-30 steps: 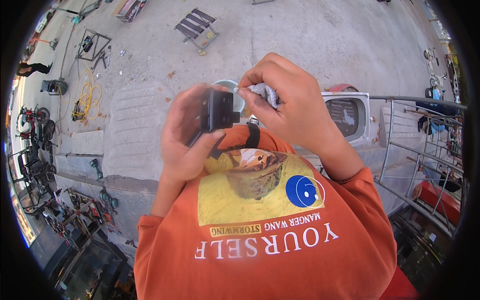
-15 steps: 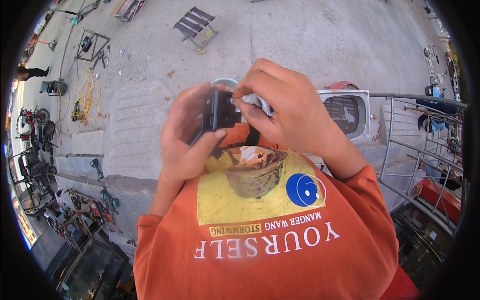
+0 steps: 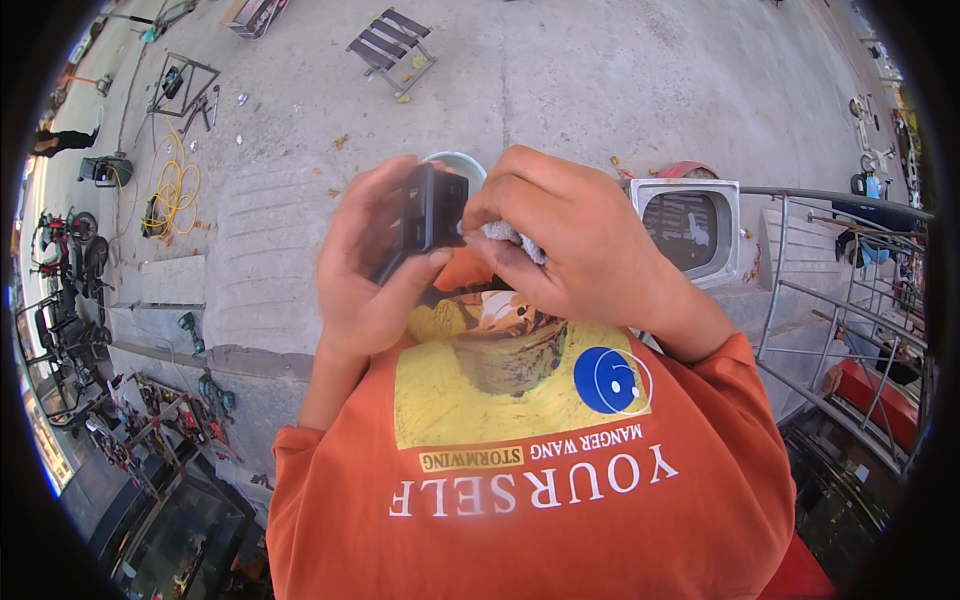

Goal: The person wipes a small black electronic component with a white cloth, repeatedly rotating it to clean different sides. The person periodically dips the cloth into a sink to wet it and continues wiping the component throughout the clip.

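- Since the earlier frames the right hand [image 3: 575, 245] has slid its cloth [image 3: 505, 236] a little lower along the box's edge, and the box [image 3: 425, 212] has tipped slightly more upright in the left hand [image 3: 365, 265].
- Left grip: closed on the small black box, thumb along its lower side, fingers behind it; the box is held up in front of the chest, above the orange shirt [image 3: 530, 460], well clear of the concrete floor [image 3: 560, 90].
- Right grip: pinched narrow on a wad of grey-white cloth, pressed to the box's right face, so cloth and box are touching.
- The step in hand looks like wiping the box clean.
- To do it well, I would keep the left thumb firm so the box cannot twist under the rubbing.
- Short strokes with light pressure seem best; the far side of the box is hidden, so I cannot tell what remains dirty.
- Turning the box in the left fingers, not shifting the cloth, would expose fresh faces.
- A slip would drop it toward the bowl [image 3: 455, 165] and the metal sink [image 3: 690, 225] below, so hold it close to the body.
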A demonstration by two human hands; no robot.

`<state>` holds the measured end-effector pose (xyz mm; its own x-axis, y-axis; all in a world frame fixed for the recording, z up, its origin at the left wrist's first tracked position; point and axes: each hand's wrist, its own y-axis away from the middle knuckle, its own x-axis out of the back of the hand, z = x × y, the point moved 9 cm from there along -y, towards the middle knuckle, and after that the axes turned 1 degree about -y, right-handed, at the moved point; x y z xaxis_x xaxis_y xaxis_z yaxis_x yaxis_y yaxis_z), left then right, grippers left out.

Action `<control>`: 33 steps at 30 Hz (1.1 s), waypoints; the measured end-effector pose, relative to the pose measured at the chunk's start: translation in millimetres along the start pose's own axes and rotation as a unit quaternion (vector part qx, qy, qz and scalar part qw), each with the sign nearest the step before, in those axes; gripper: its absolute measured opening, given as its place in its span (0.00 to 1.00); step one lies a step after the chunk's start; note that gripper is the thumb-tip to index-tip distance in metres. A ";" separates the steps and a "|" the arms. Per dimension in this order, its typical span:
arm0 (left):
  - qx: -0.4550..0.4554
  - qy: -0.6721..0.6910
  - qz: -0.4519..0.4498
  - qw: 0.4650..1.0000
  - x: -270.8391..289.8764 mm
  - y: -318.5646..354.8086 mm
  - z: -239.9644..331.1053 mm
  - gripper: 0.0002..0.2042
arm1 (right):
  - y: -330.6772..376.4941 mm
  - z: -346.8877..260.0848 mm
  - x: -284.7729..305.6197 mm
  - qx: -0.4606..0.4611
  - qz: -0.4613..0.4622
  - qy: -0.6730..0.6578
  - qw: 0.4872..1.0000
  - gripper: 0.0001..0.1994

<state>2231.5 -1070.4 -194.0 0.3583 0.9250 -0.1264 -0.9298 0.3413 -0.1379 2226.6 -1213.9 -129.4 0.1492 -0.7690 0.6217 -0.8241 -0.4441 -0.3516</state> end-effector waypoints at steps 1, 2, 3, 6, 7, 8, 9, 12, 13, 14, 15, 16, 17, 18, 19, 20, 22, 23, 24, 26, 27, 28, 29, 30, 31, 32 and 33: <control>0.006 -0.005 0.000 1.000 -0.7 -0.4 -0.5 0.33 | -0.3 0.2 0.5 0.002 0.005 0.010 1.000 0.09; 0.005 -0.002 -0.001 1.000 -0.7 -0.7 -0.9 0.33 | -1.1 1.2 0.1 0.000 0.008 0.015 1.000 0.09; 0.003 0.002 -0.003 1.000 -0.2 -1.4 -1.6 0.34 | -2.7 2.3 -0.3 -0.002 0.011 0.021 1.000 0.09; 0.006 -0.006 -0.007 1.000 -1.7 -0.5 -2.1 0.34 | -1.8 2.1 -1.2 0.004 -0.002 0.025 1.000 0.09; 0.009 -0.012 -0.008 1.000 -2.1 0.2 -2.3 0.34 | -1.0 1.5 -2.3 0.008 -0.010 0.023 1.000 0.09; 0.006 -0.015 -0.007 1.000 -1.7 -0.1 -2.7 0.34 | -1.1 1.4 -2.5 0.007 -0.008 0.024 1.000 0.09; 0.002 -0.016 -0.007 1.000 -1.6 -1.0 -4.5 0.33 | -1.0 1.2 -2.5 0.006 -0.008 0.028 1.000 0.09; 0.005 0.008 -0.005 1.000 -1.6 -2.4 -5.6 0.33 | -2.4 0.3 -2.4 0.004 0.010 0.049 0.999 0.09; 0.009 0.019 -0.004 1.000 -1.3 -2.8 -5.4 0.33 | -2.9 0.1 -2.3 0.004 0.019 0.058 0.998 0.09; 0.011 0.011 -0.001 1.000 -0.8 -2.7 -5.0 0.33 | -3.0 0.2 -3.2 0.003 0.020 0.062 0.998 0.09; 0.012 0.002 0.003 1.000 -0.1 -2.3 -4.6 0.33 | -3.0 0.4 -4.2 0.003 0.020 0.066 0.998 0.10; 0.014 -0.007 0.006 1.000 0.6 -1.8 -4.4 0.33 | -2.8 0.3 -4.7 0.002 0.021 0.070 0.997 0.10; 0.021 -0.002 0.011 1.000 1.1 -1.1 -5.8 0.33 | -2.6 -1.3 -5.5 0.004 0.011 0.069 0.998 0.10; 0.029 0.002 0.016 0.999 1.2 -0.1 -7.5 0.33 | -2.1 -4.0 -5.2 0.006 0.001 0.067 0.998 0.10; 0.037 0.006 0.020 0.999 1.7 0.8 -9.2 0.33 | -1.8 -5.5 -6.0 0.007 -0.008 0.066 0.998 0.10; 0.036 0.005 0.017 0.999 1.9 1.1 -9.6 0.33 | -2.0 -5.1 -6.2 0.009 -0.003 0.070 0.998 0.10; 0.034 0.002 0.009 0.999 1.5 0.8 -10.8 0.32 | -2.1 -2.5 -6.7 0.010 0.009 0.079 0.997 0.11; 0.044 0.018 0.009 0.999 0.9 0.5 -11.9 0.32 | -2.3 -2.6 -6.6 0.011 0.009 0.084 0.996 0.11; 0.054 0.033 0.010 0.998 1.0 0.2 -11.3 0.32 | -3.0 -3.3 -6.6 0.012 0.009 0.087 0.996 0.10; 0.069 0.049 0.015 0.996 1.1 0.9 -12.4 0.32 | -3.2 -5.3 -7.0 0.019 0.005 0.085 0.996 0.10; 0.074 0.051 0.019 0.996 0.5 1.2 -13.4 0.32 | -2.2 -6.4 -7.0 0.024 0.002 0.079 0.997 0.10; 0.080 0.053 0.023 0.995 0.5 1.6 -14.4 0.32 | -1.5 -7.5 -7.4 0.029 -0.001 0.073 0.997 0.10; 0.083 0.057 0.022 0.995 0.5 1.9 -15.6 0.32 | -1.6 -5.9 -7.2 0.024 0.001 0.075 0.997 0.10; 0.087 0.062 0.019 0.994 0.5 2.0 -17.5 0.32 | -2.0 -3.5 -6.6 0.018 0.003 0.078 0.997 0.10; 0.090 0.067 0.017 0.994 0.4 2.2 -18.9 0.32 | -2.6 -0.9 -5.9 0.013 0.005 0.081 0.997 0.09; 0.085 0.069 0.014 0.994 -0.3 2.8 -17.8 0.33 | -3.1 3.7 -2.9 0.000 0.014 0.064 0.998 0.09; 0.080 0.070 0.011 0.994 -0.5 4.0 -15.7 0.33 | -3.7 8.7 0.6 -0.012 0.022 0.047 0.999 0.10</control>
<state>2228.9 -1072.0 -209.9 0.3359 0.9040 -0.2645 -0.9348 0.3543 0.0236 2234.5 -1216.8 -133.8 0.0612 -0.7409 0.6689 -0.8416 -0.3985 -0.3644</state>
